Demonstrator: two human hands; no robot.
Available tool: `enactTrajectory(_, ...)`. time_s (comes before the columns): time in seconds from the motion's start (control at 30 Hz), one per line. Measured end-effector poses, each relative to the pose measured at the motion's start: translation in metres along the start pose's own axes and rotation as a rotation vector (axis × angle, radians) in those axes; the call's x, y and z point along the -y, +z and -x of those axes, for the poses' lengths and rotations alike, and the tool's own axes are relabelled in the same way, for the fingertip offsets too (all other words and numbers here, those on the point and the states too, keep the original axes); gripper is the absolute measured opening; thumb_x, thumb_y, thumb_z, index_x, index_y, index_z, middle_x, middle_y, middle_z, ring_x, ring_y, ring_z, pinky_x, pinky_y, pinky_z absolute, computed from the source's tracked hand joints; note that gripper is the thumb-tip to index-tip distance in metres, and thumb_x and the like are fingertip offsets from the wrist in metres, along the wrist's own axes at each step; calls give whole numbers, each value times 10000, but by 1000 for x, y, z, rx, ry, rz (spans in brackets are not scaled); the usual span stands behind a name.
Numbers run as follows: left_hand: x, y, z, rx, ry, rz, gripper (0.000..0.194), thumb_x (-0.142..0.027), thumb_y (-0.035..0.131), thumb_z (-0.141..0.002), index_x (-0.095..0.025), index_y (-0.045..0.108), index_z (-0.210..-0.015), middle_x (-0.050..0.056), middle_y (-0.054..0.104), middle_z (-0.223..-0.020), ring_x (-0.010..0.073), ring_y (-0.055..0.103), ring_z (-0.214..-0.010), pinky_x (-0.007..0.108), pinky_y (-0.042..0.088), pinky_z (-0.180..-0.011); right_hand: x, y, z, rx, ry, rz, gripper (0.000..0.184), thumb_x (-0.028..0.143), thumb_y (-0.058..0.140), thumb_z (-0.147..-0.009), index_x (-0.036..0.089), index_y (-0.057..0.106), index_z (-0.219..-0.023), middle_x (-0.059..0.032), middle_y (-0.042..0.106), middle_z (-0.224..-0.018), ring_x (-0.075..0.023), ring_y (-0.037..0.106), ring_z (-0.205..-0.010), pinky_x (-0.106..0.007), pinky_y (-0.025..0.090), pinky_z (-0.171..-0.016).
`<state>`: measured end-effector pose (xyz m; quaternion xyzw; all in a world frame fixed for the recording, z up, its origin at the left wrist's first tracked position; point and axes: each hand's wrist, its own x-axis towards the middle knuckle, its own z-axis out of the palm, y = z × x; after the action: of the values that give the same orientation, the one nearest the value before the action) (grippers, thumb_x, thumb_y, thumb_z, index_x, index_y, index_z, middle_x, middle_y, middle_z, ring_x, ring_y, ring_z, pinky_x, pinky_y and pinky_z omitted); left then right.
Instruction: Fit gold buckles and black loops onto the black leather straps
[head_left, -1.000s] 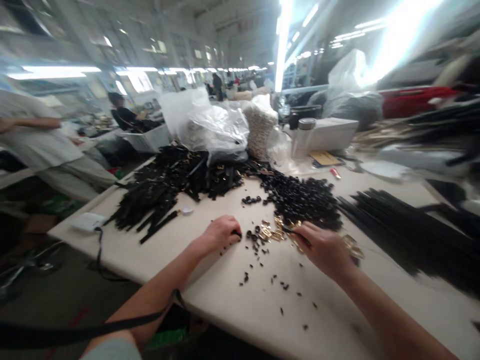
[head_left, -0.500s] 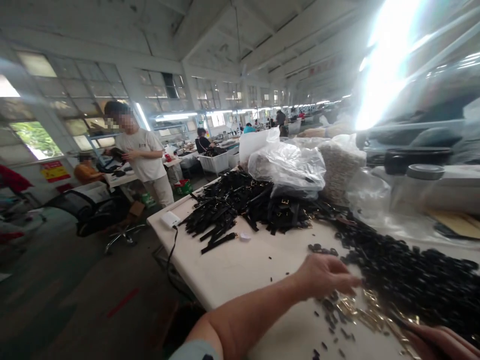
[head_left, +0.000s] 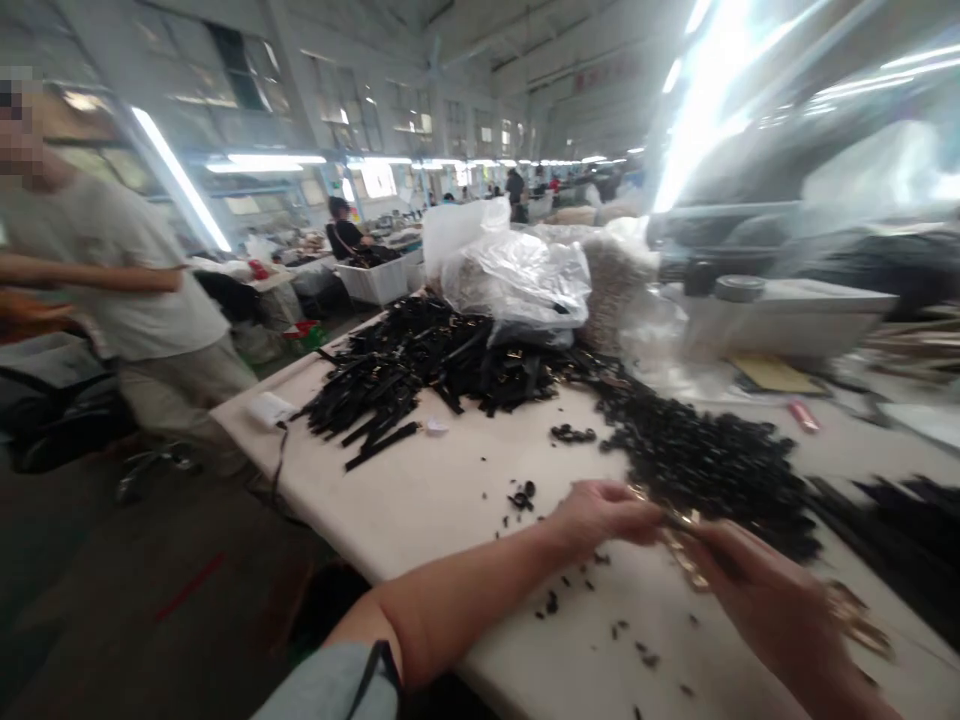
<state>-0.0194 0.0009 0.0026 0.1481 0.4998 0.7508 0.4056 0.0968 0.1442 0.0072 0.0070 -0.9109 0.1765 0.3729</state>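
Observation:
My left hand [head_left: 600,520] is closed in a pinch at one end of a thin dark strap [head_left: 681,522]. From the other side, my right hand [head_left: 765,590] grips the same strap, its fingers partly blurred. The two hands almost meet over the table. Gold metal buckles [head_left: 684,565] lie just below them, and more gold pieces [head_left: 859,622] are to the right of my right hand. Behind the hands spreads a heap of small black loops [head_left: 705,455]. Small black bits [head_left: 645,655] are scattered in front of my left forearm.
A pile of black straps with gold buckles [head_left: 375,385] covers the table's [head_left: 450,500] far left. Clear plastic bags [head_left: 517,270] stand behind it. A white box [head_left: 271,410] with a cable sits at the left edge. A person in a pale shirt [head_left: 112,260] stands at left.
My view has swung right and the standing person appears nearer the left edge. My right hand has come up to my left, and both hands now hold the strap.

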Motion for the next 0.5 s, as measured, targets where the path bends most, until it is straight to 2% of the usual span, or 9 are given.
enactTrajectory(0.07, -5, 2, 7, -32, 15, 18, 306, -379, 808, -634, -119, 665, -711, 11, 667, -651, 116, 625, -581, 229, 532, -623, 12, -9, -4, 40, -31, 26, 226, 348, 502, -919, 224, 650, -801, -40, 666, -700, -159, 630, -609, -257, 448, -569)
enactTrajectory(0.13, -3, 0, 7, 23, -38, 54, 246, -328, 806, -663, -146, 642, -673, 17, 674, -655, 110, 626, -580, 195, 534, -589, 18, -12, -6, 73, -38, 53, 215, 299, 495, -932, 198, 642, -812, -36, 652, -714, -138, 618, -639, -238, 433, -612)
enactTrajectory(0.23, 4, -5, 0, 23, -67, 94, 198, -271, 791, -708, -183, 620, -663, 8, 654, -656, 111, 641, -597, 174, 558, -584, 20, -11, -4, 90, -19, 110, 237, 296, 493, -941, 181, 646, -800, -26, 623, -696, -111, 575, -617, -224, 382, -586)
enactTrajectory(0.3, 6, -8, -1, 50, -87, 105, 148, -244, 773, -738, -199, 632, -725, -3, 660, -694, 98, 645, -608, 152, 558, -580, 21, -11, -2, 102, -10, 124, 257, 308, 486, -948, 178, 651, -799, -22, 618, -702, -101, 558, -617, -221, 366, -591)
enactTrajectory(0.4, 1, -11, 2, 92, -134, 126, 200, -235, 799, -714, -183, 651, -838, -2, 681, -762, 81, 643, -618, 136, 547, -594, 22, -11, 0, 130, -19, 110, 263, 310, 471, -959, 177, 660, -832, -18, 620, -727, -95, 549, -633, -220, 356, -602)
enactTrajectory(0.5, -7, -13, 6, 131, -214, 80, 314, -287, 859, -625, -150, 635, -797, 0, 670, -713, 77, 626, -586, 142, 529, -569, 21, -13, 1, 173, -48, 92, 285, 346, 459, -969, 183, 664, -856, -15, 614, -740, -89, 536, -640, -222, 337, -596)
